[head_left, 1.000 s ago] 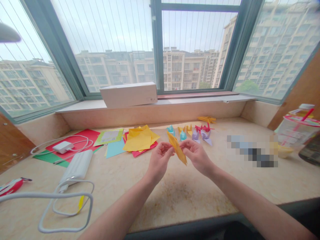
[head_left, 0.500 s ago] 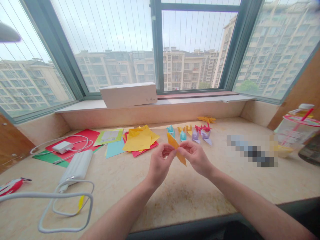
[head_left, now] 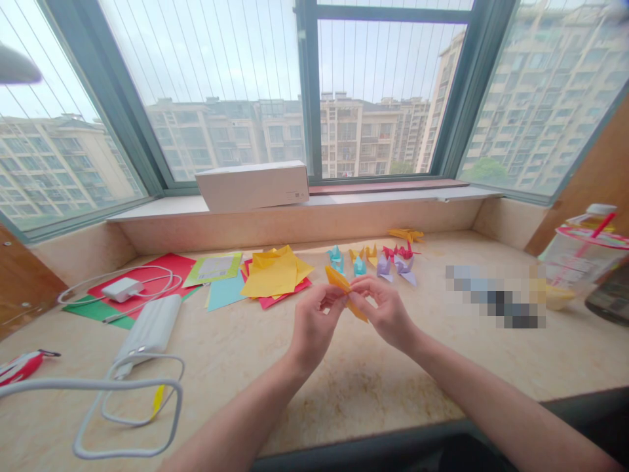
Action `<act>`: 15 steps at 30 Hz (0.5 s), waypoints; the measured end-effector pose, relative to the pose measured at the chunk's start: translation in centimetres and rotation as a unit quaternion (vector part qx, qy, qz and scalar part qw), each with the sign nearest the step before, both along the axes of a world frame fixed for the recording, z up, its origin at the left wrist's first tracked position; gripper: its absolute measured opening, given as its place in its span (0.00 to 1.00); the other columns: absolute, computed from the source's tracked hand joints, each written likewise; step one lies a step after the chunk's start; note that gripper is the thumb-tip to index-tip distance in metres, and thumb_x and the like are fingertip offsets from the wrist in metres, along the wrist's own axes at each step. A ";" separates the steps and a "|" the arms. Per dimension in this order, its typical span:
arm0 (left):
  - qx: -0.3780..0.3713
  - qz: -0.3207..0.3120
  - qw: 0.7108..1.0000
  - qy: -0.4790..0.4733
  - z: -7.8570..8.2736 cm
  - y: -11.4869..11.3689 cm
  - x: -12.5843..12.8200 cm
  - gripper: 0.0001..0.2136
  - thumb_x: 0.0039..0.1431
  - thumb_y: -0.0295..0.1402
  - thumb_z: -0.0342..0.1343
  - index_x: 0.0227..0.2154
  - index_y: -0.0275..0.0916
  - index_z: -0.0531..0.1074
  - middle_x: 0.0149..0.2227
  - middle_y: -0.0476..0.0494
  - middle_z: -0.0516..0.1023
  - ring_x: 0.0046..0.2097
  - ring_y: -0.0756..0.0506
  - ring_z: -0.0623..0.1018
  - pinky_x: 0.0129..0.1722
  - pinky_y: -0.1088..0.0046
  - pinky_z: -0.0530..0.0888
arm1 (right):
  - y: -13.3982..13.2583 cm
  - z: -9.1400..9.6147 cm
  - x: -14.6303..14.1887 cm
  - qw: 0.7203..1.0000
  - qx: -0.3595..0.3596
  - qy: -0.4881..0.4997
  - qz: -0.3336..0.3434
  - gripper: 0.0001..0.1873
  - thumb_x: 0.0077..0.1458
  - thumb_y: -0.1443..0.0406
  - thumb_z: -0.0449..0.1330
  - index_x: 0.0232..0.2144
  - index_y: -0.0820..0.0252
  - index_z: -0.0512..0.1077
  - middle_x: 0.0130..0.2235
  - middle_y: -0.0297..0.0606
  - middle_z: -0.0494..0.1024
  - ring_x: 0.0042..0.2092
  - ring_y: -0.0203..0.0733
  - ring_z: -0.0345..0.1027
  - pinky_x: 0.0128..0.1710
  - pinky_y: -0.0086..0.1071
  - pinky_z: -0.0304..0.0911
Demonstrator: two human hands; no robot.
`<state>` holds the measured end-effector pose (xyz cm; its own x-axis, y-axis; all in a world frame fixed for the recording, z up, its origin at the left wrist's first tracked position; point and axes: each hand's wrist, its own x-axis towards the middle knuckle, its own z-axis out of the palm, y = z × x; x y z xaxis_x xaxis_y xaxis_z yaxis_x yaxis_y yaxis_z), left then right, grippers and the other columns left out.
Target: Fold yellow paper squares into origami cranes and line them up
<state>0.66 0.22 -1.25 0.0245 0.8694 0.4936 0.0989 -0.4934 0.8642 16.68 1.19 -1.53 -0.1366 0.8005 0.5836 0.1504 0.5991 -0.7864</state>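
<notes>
A folded piece of orange-yellow origami paper [head_left: 338,278] is pinched between my two hands above the middle of the stone counter [head_left: 314,393]. My left hand [head_left: 319,321] grips its left side with thumb and fingers. On the other side, my right hand [head_left: 386,311] pinches it near the middle, and the lower point sticks out beneath. Fingers hide the centre of the fold. Just beyond stand several small folded paper cranes: blue [head_left: 360,265], yellow [head_left: 362,253], red [head_left: 399,252] and purple [head_left: 405,267].
Left of my hands lie yellow paper sheets [head_left: 270,275], a blue sheet [head_left: 226,293] and a red sheet [head_left: 181,265]. A white power bank [head_left: 150,328] with looping cables is nearer. A white box [head_left: 253,187] rests on the sill; a plastic cup [head_left: 584,255] stands right.
The orange-yellow paper has tilted a little, its upper tip shifting slightly left and down and its face narrowing. Both hands keep their pinch in nearly the same place.
</notes>
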 end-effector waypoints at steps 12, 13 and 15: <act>-0.021 0.019 0.999 -0.038 0.6 0.0 -0.4 0.04 0.54 0.31 0.62 0.32 0.37 0.78 0.30 0.45 0.82 0.33 0.46 0.80 0.36 0.71 0.77 | -0.4 -0.1 -0.3 0.999 0.013 -0.016 0.041 0.12 0.60 0.61 0.60 0.45 0.48 0.79 0.48 0.41 0.72 0.49 0.46 0.69 0.48 0.41 0.69; -0.023 0.024 0.999 -0.041 0.7 0.0 -0.4 0.04 0.54 0.31 0.62 0.31 0.38 0.79 0.30 0.45 0.82 0.32 0.46 0.81 0.36 0.71 0.77 | -0.4 -0.3 -0.4 0.999 0.014 -0.017 0.044 0.13 0.60 0.61 0.60 0.46 0.48 0.78 0.49 0.41 0.71 0.48 0.45 0.69 0.48 0.41 0.69; -0.028 0.027 0.998 -0.053 0.8 -0.1 -0.3 0.04 0.54 0.31 0.62 0.31 0.38 0.79 0.30 0.46 0.82 0.32 0.46 0.81 0.35 0.71 0.78 | -0.4 -0.5 -0.5 0.998 0.015 -0.022 0.052 0.14 0.60 0.62 0.60 0.48 0.47 0.77 0.51 0.41 0.69 0.46 0.43 0.70 0.49 0.41 0.69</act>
<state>0.34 0.17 -0.49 -0.0716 0.8943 0.4417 0.0309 -0.4406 0.8972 16.17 0.80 -2.07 -0.2442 0.7631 0.5983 0.1196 0.6360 -0.7624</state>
